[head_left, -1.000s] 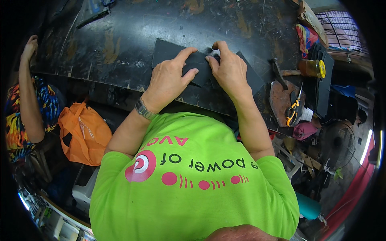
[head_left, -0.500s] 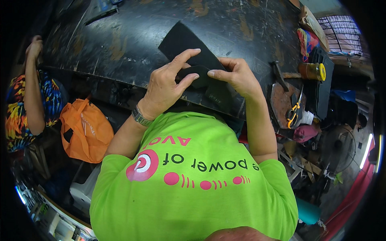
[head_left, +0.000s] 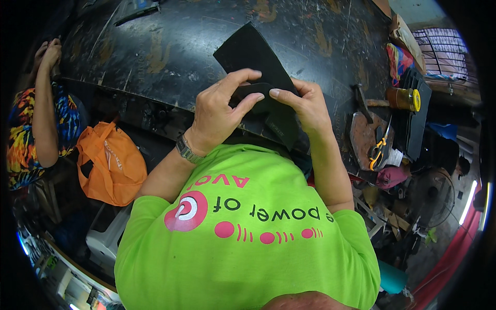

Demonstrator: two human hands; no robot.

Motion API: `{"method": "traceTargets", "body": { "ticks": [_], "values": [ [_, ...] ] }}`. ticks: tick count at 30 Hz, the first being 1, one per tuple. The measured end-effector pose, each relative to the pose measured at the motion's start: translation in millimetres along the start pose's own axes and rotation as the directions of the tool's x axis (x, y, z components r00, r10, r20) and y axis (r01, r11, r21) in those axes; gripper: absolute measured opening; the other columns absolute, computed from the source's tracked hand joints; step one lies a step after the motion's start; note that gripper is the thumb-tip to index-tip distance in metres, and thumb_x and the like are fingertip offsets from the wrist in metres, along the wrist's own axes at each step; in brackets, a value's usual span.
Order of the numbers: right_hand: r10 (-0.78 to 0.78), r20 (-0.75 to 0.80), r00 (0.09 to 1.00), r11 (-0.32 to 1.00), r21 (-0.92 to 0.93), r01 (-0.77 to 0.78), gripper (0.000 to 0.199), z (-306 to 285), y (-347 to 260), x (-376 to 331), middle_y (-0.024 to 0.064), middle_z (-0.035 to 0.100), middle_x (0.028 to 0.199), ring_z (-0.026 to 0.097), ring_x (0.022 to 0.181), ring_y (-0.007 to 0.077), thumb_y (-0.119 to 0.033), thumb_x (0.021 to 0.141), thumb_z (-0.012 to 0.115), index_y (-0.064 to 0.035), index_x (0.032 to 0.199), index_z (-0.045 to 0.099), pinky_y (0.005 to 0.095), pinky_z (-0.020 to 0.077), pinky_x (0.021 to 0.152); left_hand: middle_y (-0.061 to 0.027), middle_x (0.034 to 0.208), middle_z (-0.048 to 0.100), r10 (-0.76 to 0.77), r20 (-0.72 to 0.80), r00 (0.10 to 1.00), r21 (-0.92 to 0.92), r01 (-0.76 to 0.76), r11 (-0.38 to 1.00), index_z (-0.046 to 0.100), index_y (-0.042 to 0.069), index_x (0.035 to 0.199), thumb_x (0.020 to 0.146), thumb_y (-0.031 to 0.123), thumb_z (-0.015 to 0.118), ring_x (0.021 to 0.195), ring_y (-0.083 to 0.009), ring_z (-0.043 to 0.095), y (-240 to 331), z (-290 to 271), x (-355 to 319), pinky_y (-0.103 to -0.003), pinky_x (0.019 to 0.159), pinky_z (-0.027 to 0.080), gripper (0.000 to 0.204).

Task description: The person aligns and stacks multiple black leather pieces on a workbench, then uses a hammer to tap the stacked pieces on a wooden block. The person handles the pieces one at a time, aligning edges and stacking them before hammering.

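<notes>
Both hands hold thin, stiff black sheet pieces above the near edge of the table, the long one slanting away up and left. My left hand, with a watch at its wrist, has its index finger and thumb on either side of a smaller black piece's curved edge; its other fingers are mostly hidden. From the right, my right hand pinches the pieces, thumb on top and fingers behind. The two thumb tips almost meet. Faint markings show on the lower part of the black material near my shirt.
On the right of the black table lie a hammer, a brown slab, orange-handled scissors and a yellow-lidded jar. An orange bag sits at the left, near another person's arm.
The black pieces have turned slightly more upright and shifted a little right. Both hands stay on them, my left thumb now nearer the right thumb. The other person's hands have moved slightly.
</notes>
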State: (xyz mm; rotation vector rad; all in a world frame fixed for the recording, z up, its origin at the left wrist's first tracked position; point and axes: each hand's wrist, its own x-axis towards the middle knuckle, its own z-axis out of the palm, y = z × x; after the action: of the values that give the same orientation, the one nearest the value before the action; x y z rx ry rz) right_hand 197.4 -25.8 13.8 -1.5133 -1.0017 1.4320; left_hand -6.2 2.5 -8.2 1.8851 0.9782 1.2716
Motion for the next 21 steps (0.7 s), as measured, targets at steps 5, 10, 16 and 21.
{"method": "traceTargets", "body": {
  "ticks": [5,10,16,21],
  "values": [
    [-0.028,-0.024,0.999,0.999,0.031,0.029,0.018,3,2,-1,0.0008,0.071,0.082,0.061,0.072,0.0055,-0.014,0.086,0.079,0.0011,0.096,0.076,0.0220,0.0478,0.064,-0.0082,0.101,0.075,-0.049,-0.038,0.998,-0.047,0.047,0.998,0.074,0.009,0.108,0.082,0.006,0.083,0.074,-0.0161,0.069,3,-4,-8,-0.028,0.066,0.055,0.028],
    [-0.017,-0.036,0.999,0.988,0.151,0.022,0.018,14,2,-9,0.0004,0.072,0.086,0.064,0.076,0.0065,-0.011,0.087,0.077,0.0018,0.100,0.075,0.0225,0.0507,0.069,-0.0037,0.090,0.074,-0.125,-0.115,0.985,-0.109,0.113,0.988,0.069,0.008,0.114,0.082,0.004,0.084,0.073,-0.0098,0.067,7,-6,-13,-0.023,0.065,0.051,0.036],
    [-0.071,-0.046,0.996,0.970,0.228,0.080,0.020,24,2,-16,0.0025,0.072,0.093,0.064,0.080,0.0071,-0.008,0.089,0.075,0.0025,0.107,0.074,0.0224,0.0515,0.074,-0.0009,0.084,0.069,-0.398,-0.047,0.916,-0.409,0.346,0.845,0.055,0.005,0.131,0.083,0.003,0.085,0.075,-0.0046,0.065,4,-8,-19,-0.017,0.067,0.049,0.057],
    [-0.084,-0.052,0.995,0.966,0.239,0.094,0.019,25,5,-17,0.0019,0.069,0.095,0.063,0.083,0.0081,-0.006,0.089,0.075,0.0040,0.105,0.075,0.0229,0.0502,0.077,-0.0013,0.084,0.069,-0.518,0.025,0.855,-0.670,0.399,0.626,0.049,-0.001,0.134,0.084,0.001,0.084,0.077,-0.0045,0.065,-2,-6,-22,-0.016,0.070,0.050,0.061]
  ]
}}
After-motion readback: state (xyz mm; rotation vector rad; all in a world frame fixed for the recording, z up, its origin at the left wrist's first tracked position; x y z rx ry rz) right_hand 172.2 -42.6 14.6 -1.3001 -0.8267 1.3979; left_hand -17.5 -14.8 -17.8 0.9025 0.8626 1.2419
